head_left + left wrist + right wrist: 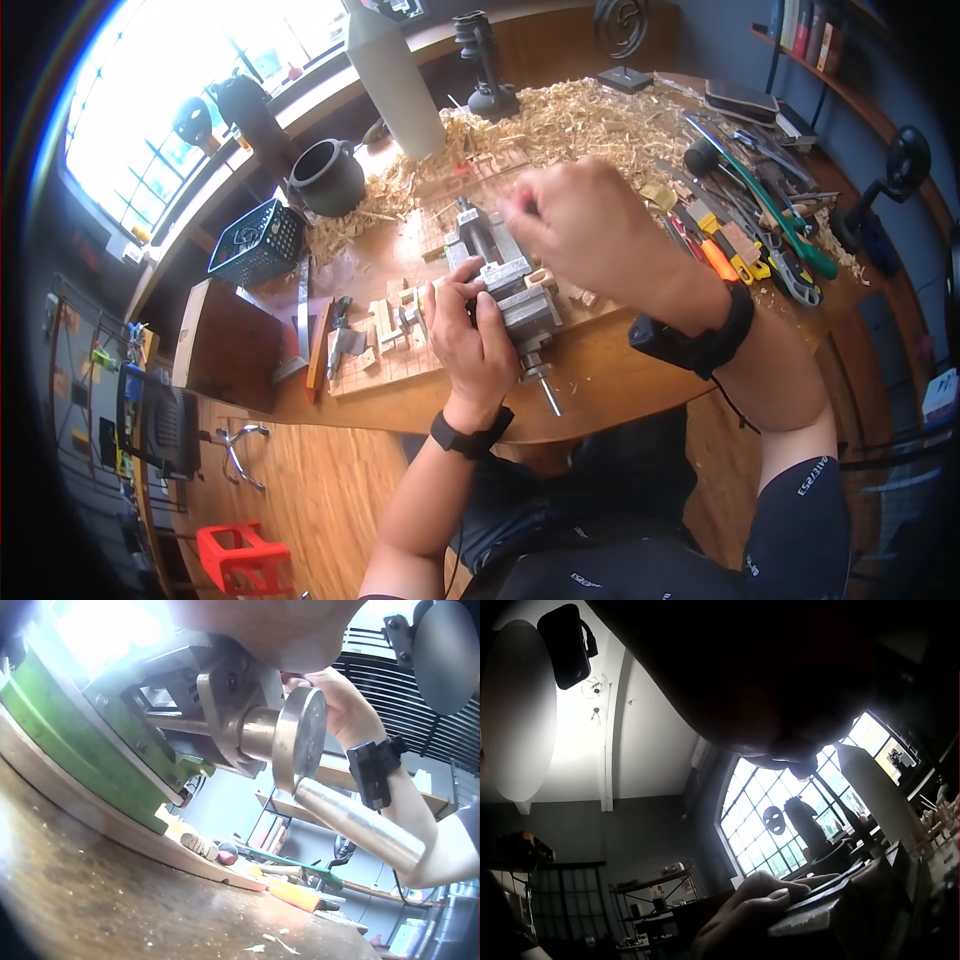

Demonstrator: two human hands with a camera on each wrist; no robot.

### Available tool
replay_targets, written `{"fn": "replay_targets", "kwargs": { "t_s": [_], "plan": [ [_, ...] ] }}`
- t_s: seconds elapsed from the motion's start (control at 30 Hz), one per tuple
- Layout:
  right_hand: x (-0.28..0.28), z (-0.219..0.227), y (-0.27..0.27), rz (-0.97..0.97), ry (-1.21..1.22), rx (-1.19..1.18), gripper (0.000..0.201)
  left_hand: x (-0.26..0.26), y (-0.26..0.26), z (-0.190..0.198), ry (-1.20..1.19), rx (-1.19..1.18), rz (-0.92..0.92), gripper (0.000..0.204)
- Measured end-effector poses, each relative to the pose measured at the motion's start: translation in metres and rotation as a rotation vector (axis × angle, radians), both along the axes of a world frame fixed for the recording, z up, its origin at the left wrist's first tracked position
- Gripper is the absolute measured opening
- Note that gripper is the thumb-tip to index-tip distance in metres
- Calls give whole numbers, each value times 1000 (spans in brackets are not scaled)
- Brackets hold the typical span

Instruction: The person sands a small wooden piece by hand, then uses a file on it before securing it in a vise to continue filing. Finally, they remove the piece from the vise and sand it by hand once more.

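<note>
A metal bench vise [510,290] stands on a wooden board, its handle bar [360,825] pointing toward the person. My left hand [470,335] rests along the vise's left side, fingers bent at the jaws and thumb lying along them; I cannot tell whether it pinches a small piece there. Above the far right of the vise, my right hand [590,220] is raised with fingers curled. From its fingertips a slim dark shaft [840,796] runs down in the right wrist view; the rest of it is hidden in the hand. A small light wooden piece [540,278] shows beside the jaws.
Wood shavings [590,115] heap over the back of the table. Knives and other tools [740,250] lie at the right. A dark pot [328,178], a teal basket [258,242] and a wooden box [230,345] stand left. Wood pieces [385,325] lie left of the vise.
</note>
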State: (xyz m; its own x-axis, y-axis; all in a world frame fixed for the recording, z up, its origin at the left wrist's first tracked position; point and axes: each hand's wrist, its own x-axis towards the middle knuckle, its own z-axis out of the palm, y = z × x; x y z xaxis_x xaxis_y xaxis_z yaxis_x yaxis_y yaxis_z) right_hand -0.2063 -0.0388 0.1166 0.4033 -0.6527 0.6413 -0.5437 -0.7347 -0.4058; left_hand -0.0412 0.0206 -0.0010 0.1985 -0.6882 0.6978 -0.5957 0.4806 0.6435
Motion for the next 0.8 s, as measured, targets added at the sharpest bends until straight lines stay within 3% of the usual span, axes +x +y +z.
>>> {"fn": "replay_targets", "kwargs": {
  "t_s": [0.33, 0.4, 0.6, 0.7, 0.8],
  "plan": [
    [-4, -5, -2, 7, -28, -25, 32, 2, -2, -2, -33, -21, 1, 11],
    [-8, 11, 7, -33, -32, 161, 31, 1, -1, 1, -22, -20, -1, 11],
    [-5, -3, 1, -37, -45, 62, 32, -1, 0, 1, -1, 1, -7, 10],
    [-14, 12, 4, -35, -86, 142, 33, 1, 0, -1, 3, 3, -4, 10],
    [-23, 35, 11, -3, -173, 61, 35, 1, 1, -1, 6, 11, -1, 10]
  ]
}}
